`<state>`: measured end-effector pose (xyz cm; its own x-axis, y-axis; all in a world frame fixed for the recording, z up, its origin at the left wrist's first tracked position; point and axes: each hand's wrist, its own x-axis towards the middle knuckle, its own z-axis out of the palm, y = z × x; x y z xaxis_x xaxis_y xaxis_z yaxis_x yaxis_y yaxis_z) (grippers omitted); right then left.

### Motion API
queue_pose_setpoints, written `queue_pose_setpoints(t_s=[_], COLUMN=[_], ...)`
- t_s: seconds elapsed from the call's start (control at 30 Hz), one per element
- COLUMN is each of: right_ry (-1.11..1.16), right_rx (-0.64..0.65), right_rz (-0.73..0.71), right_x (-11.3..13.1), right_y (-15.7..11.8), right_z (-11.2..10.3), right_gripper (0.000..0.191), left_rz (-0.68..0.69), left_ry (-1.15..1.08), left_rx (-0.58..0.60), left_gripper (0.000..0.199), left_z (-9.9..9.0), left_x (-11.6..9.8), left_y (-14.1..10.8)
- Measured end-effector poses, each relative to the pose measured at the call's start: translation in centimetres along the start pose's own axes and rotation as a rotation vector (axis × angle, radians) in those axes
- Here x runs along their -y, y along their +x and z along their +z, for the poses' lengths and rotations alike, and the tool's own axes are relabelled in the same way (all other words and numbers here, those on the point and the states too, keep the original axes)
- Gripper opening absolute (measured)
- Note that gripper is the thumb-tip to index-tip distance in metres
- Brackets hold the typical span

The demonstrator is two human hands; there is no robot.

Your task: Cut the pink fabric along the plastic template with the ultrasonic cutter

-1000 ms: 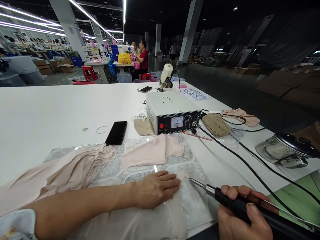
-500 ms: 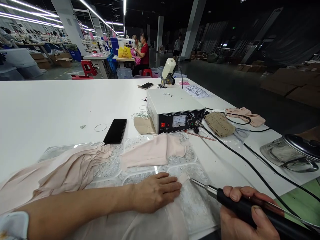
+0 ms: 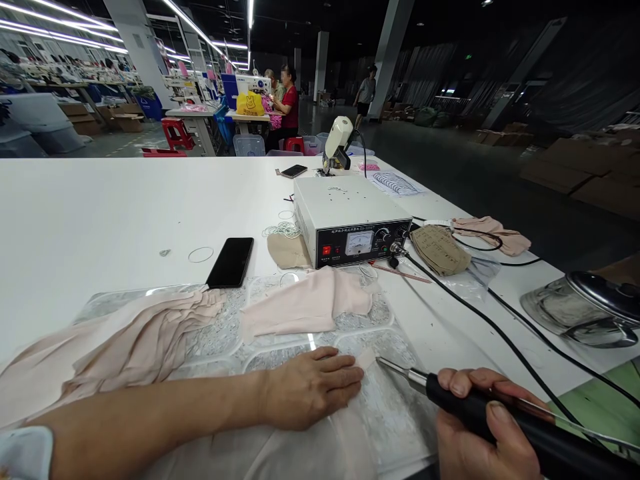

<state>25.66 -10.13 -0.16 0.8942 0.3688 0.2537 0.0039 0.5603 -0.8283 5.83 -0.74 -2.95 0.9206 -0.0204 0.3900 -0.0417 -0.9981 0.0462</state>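
My left hand [image 3: 313, 388] lies flat, palm down, on a sheer pale pink fabric piece [image 3: 280, 450] over a clear patterned mat [image 3: 395, 400]. Its fingers are stretched out and point right. In my right hand [image 3: 493, 427] is a black-handled ultrasonic welding pen [image 3: 463, 397]. The pen's slim metal tip reaches the fabric edge just beyond my left fingertips; whether it touches is too fine to tell. A thin metal strip, its kind unclear, also runs along my right hand. Folded pink fabric [image 3: 313, 305] rests ahead, and layered fabric strips [image 3: 145, 340] spread at the left.
Behind the mat stands a white control box [image 3: 357, 213], its black cable [image 3: 480, 320] crossing the right side. A phone [image 3: 231, 262] lies left of it. At the right are a lidded glass pot [image 3: 583, 307] and brown pattern pieces [image 3: 440, 248]. A cutting machine [image 3: 337, 143] stands farther back.
My right hand and the pen have shifted slightly left, bringing the tip closer to the fabric edge. My left hand stays put. In the background a walking person has moved right.
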Motion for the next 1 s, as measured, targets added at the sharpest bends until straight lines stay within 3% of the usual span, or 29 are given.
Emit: queue_pose_setpoints(t_s=[0.27, 1.0], right_ry=[-0.044, -0.018], right_rx=[0.103, 0.155], right_rz=[-0.086, -0.091], right_x=[-0.2, -1.0], right_y=[0.3, 0.3], right_z=[-0.4, 0.5], right_gripper=[0.014, 0.017], left_rz=[0.001, -0.004], left_ry=[0.002, 0.026], left_rx=[0.025, 0.04], left_gripper=[0.028, 0.029], left_z=[-0.1, -0.4], left_x=[-0.1, -0.2], left_y=[0.0, 0.2])
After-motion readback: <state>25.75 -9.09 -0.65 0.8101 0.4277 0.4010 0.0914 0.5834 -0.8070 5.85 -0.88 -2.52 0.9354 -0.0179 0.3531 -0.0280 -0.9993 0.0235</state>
